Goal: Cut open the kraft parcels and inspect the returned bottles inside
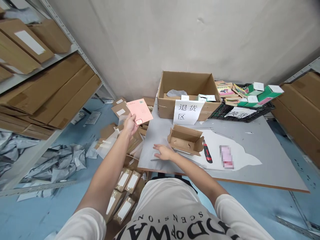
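Pink card (139, 111), brown small box (186, 139), red/blk knife (207, 152), grey table (270, 146), green/wht boxes (260, 91).

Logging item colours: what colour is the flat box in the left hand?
Pale pink flat box, held by the left hand; head view.

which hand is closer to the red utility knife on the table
Right. The right hand rests flat on the table, left of the red utility knife; the left hand holds a pink envelope up beyond the table's edge.
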{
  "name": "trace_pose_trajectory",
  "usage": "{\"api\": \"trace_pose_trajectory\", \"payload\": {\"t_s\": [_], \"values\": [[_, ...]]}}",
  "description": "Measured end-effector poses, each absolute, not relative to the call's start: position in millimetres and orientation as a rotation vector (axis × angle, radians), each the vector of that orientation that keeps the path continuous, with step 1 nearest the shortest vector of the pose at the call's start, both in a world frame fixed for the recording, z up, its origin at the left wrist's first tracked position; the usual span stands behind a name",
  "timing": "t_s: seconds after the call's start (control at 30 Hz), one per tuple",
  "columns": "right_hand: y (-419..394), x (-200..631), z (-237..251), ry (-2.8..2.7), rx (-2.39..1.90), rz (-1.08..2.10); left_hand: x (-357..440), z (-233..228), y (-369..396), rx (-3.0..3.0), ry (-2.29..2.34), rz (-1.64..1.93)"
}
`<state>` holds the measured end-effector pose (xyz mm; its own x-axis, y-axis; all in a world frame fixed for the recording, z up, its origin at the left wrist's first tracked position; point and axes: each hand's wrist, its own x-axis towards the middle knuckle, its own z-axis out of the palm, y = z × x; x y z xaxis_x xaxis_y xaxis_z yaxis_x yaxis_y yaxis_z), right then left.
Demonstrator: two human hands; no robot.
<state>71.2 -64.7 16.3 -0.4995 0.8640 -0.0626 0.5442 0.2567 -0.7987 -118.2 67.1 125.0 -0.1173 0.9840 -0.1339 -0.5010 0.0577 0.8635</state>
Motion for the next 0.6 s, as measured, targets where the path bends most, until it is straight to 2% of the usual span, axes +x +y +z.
{"api": "trace_pose_trajectory", "payload": {"t_s": [0.13, 0.27, 0.43, 0.6], "values": [[-47, 81, 40, -1.554, -1.320, 1.276, -110, 129, 65, 0.646, 0.955, 1.406], [-23, 103, 86, -0.948, -1.255, 1.401, -95, 139, 56, 0.615, 0.929, 1.329], [-15, 118, 131, -0.925, -1.049, 1.492, -51, 145, 27, 0.615, 0.796, 1.179], [-27, 134, 142, -0.820, -1.021, 1.310, -4, 143, -1, 0.689, 0.735, 1.102]]}}
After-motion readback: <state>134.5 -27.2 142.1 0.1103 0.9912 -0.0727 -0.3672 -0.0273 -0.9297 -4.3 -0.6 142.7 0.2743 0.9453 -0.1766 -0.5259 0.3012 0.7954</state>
